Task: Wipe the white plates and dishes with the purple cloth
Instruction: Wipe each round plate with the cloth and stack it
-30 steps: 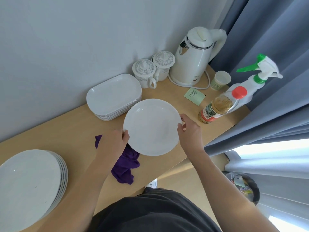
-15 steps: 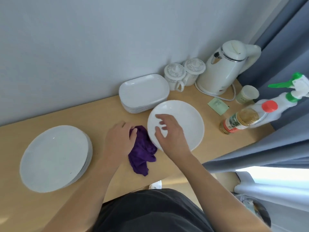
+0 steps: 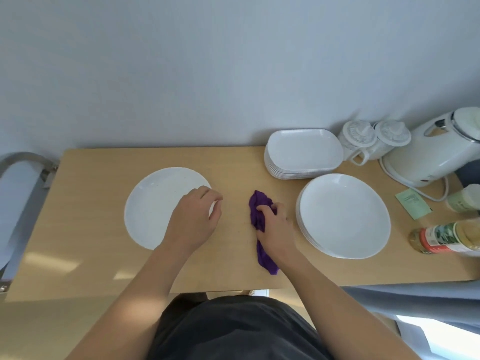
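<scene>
Table (image 3: 91, 229) by grey wall (image 3: 207, 74); left hand (image 3: 193, 222) pinches plate (image 3: 153, 203), right hand (image 3: 275, 227) grips cloth (image 3: 258, 203)

A crumpled purple cloth (image 3: 257, 213) lies between a round white plate (image 3: 155, 203) and stacked deep plates (image 3: 345, 216). Behind them sit stacked rectangular dishes (image 3: 304, 150).

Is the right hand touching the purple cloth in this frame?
Touching. The head view shows the right hand with fingers curled round the bunched purple cloth, no gap between them.

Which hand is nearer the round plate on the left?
Left. The left hand is over the right rim of the round plate; the right hand grips the purple cloth, farther right.
</scene>
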The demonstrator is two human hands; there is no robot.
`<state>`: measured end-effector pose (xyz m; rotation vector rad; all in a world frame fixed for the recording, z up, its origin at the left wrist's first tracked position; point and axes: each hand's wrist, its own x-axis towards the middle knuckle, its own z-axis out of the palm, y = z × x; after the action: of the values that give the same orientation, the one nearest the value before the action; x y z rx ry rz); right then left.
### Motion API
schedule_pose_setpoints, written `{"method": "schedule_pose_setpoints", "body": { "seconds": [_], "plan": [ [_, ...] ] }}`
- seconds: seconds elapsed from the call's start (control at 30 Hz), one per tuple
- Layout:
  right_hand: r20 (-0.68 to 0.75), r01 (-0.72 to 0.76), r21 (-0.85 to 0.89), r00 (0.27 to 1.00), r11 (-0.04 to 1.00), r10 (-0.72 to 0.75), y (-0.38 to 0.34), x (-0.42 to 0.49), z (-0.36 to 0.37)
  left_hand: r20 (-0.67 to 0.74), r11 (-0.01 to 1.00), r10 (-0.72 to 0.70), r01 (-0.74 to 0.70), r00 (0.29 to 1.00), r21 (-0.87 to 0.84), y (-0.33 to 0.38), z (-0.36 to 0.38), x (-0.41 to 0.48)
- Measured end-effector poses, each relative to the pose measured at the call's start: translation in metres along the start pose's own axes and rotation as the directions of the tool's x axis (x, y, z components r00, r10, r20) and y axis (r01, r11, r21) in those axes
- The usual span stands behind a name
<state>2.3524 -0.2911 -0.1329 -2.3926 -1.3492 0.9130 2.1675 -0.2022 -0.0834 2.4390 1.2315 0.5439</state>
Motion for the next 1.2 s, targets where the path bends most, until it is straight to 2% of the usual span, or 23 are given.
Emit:
{"method": "schedule_pose_setpoints", "body": {
  "seconds": [0.1, 0.23, 0.33, 0.4, 0.53, 0.63, 0.7, 0.93, 1.0, 1.2],
  "plan": [
    [-0.063, -0.005, 0.308, 0.998, 0.951, 0.025, -0.023, -0.005, -0.006, 0.010, 1.000, -0.018, 0.018, 1.000, 0.016, -0.024, -0.016, -0.002],
    [-0.235, 0.176, 0.405, 0.968, 0.897, -0.084, -0.082, -0.014, -0.007, -0.027, 0.994, -0.105, 0.104, 0.994, -0.034, -0.063, -0.034, -0.005],
    [-0.303, 0.314, 0.333, 0.928, 0.889, -0.215, -0.119, -0.019, 0.008, -0.082, 0.976, -0.217, 0.215, 0.973, -0.035, -0.092, -0.047, -0.010],
    [-0.297, 0.339, 0.245, 0.918, 0.908, -0.263, -0.135, -0.021, 0.022, -0.105, 0.962, -0.273, 0.273, 0.956, -0.019, -0.110, -0.055, -0.013],
    [-0.257, 0.293, 0.034, 0.927, 0.956, -0.275, -0.147, -0.023, 0.053, -0.042, 0.919, -0.394, 0.394, 0.918, 0.003, -0.140, -0.062, -0.014],
    [-0.228, 0.179, -0.252, 0.944, 0.951, -0.238, -0.149, -0.020, 0.073, 0.016, 0.921, -0.389, 0.389, 0.921, -0.012, -0.153, -0.061, -0.012],
    [-0.225, 0.134, -0.344, 0.949, 0.929, -0.220, -0.153, -0.020, 0.082, 0.021, 0.921, -0.386, 0.386, 0.922, -0.049, -0.159, -0.061, -0.011],
    [-0.149, 0.118, -0.384, 0.971, 0.916, -0.188, -0.178, -0.003, 0.092, 0.081, 0.895, -0.388, 0.396, 0.918, -0.206, -0.177, -0.064, -0.008],
    [-0.089, 0.130, -0.370, 0.981, 0.920, -0.175, -0.189, 0.009, 0.096, 0.089, 0.892, -0.380, 0.390, 0.921, -0.229, -0.179, -0.066, -0.008],
    [-0.006, 0.307, -0.049, 0.952, 0.951, -0.307, -0.215, 0.010, 0.106, 0.085, 0.884, -0.369, 0.378, 0.925, -0.274, -0.185, -0.066, -0.009]
  ]
}}
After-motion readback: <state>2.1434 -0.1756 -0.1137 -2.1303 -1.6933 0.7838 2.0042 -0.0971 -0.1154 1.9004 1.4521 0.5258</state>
